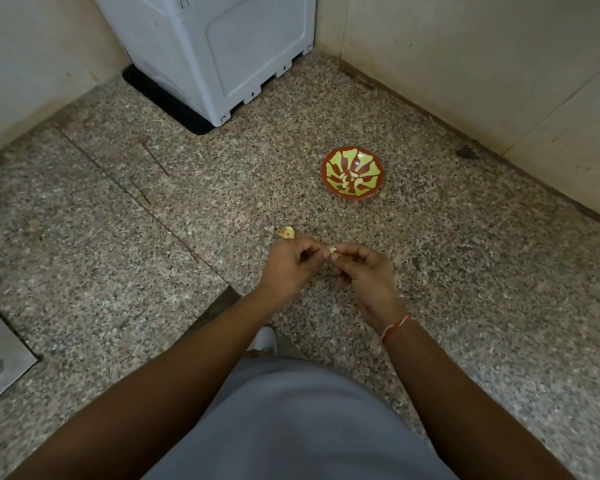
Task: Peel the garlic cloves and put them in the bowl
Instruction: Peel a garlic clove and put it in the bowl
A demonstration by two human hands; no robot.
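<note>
While both hands' curled fingers (344, 250) pinch it, garlic clove (332, 250) stays hidden mostly.

Garlic clove (332, 250) mostly hidden by pinching fingers (347, 249); peel state unclear

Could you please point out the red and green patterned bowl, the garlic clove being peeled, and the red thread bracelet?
Red and green patterned bowl (330, 160): head view, on its upper-left rim.
Pale garlic clove (333, 250): head view, on its exposed middle.
Red thread bracelet (395, 326): head view, on the band.
</note>
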